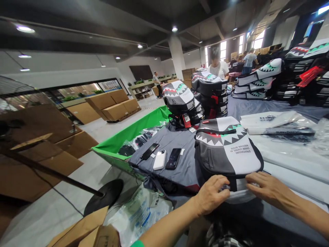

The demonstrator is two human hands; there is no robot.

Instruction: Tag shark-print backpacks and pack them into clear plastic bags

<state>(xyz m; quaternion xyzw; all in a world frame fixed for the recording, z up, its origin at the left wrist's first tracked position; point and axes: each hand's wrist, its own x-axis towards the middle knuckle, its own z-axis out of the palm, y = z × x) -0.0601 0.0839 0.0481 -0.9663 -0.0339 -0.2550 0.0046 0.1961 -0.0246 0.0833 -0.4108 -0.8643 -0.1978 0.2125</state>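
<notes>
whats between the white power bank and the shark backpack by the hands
In the head view, a black phone lies on the grey tablecloth between the white power bank and the shark-print backpack.

Grey-and-white shark-mouth backpack (226, 151) lying flat, near end in clear plastic (240, 196)

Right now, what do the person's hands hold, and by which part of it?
The left hand and the right hand grip a grey-and-white shark-mouth backpack at its near end, where clear plastic shows.
</notes>
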